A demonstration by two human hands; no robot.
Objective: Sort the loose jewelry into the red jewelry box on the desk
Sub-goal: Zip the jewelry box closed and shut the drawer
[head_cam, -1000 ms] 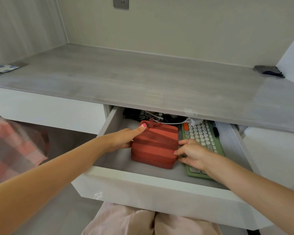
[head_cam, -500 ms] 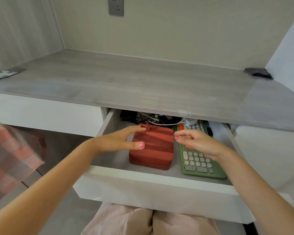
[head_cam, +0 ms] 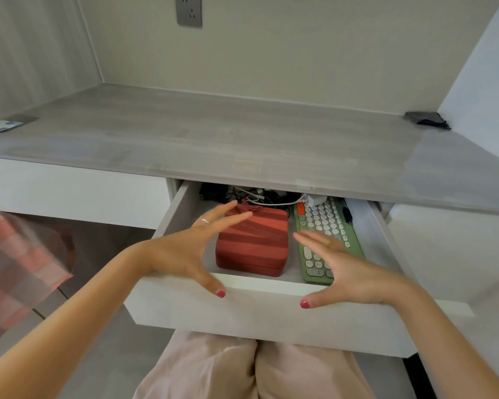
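- Right now your left hand (head_cam: pixel 182 249) and right hand (head_cam: pixel 349 272) are both spread wide, fingers apart, holding nothing; they hover either side of the red jewelry box (head_cam: pixel 252 243) without touching it.
- Box sits shut inside the open drawer (head_cam: pixel 260 309), not yet on the surface (head_cam: pixel 213 139). It lies left of centre in the drawer, just beside a green keyboard (head_cam: pixel 326 226) on its right.
- Palms face each other across the box, thumbs low by the drawer's near edge. That reads as a two-sided grip being set up: the box looks wide and soft-sided, so one hand would likely pinch it awkwardly.
- Tangle of cables (head_cam: pixel 257 197) lies at the far end, touching or nearly touching the box's zip pull; watch for a snag as you lift.
- Surface above is mostly bare, with a dark pouch (head_cam: pixel 424 119) at far right and a patterned card (head_cam: pixel 0 125) at far left. No loose jewelry visible anywhere.
- Judgement: task barely begun; the box needs lifting out first.
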